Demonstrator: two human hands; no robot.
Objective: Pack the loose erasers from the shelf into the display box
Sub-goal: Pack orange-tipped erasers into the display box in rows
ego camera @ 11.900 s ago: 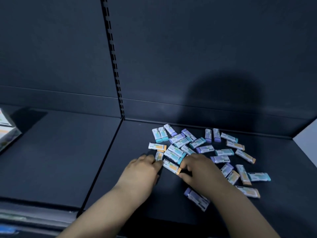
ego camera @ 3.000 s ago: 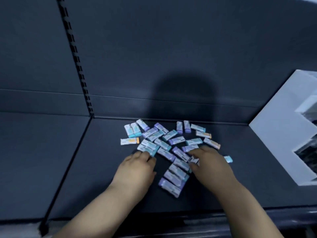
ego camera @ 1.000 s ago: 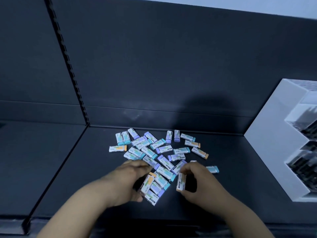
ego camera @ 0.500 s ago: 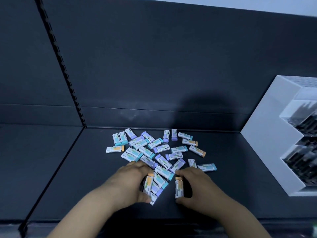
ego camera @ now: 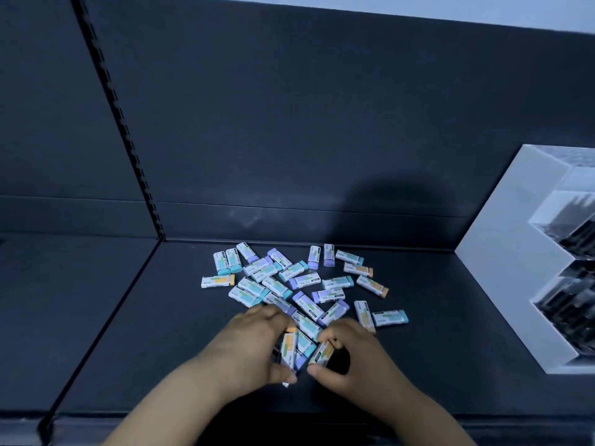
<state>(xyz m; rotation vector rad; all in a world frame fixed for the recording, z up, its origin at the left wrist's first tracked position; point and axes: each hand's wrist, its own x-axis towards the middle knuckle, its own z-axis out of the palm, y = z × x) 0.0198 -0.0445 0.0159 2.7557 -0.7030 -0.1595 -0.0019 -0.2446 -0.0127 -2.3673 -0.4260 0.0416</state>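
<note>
The packing looks barely started. Some two dozen erasers (ego camera: 302, 281) lie loose in a scatter on the dark shelf (ego camera: 450, 333), and none can be seen inside any box. At the near edge of the scatter, the left hand (ego camera: 254, 346) has its fingers (ego camera: 283, 376) curled round a small bunch (ego camera: 291, 349) of them stood on edge. Just beside it, the right hand (ego camera: 351, 358) pinches one orange-tipped eraser (ego camera: 322, 352) between thumb and fingers. So the gathering step is under way, and nearly all the collecting and the loading are left to do. A white tiered stand (ego camera: 502, 252) with dark contents sits at the right. I cannot tell whether it is the display box.
</note>
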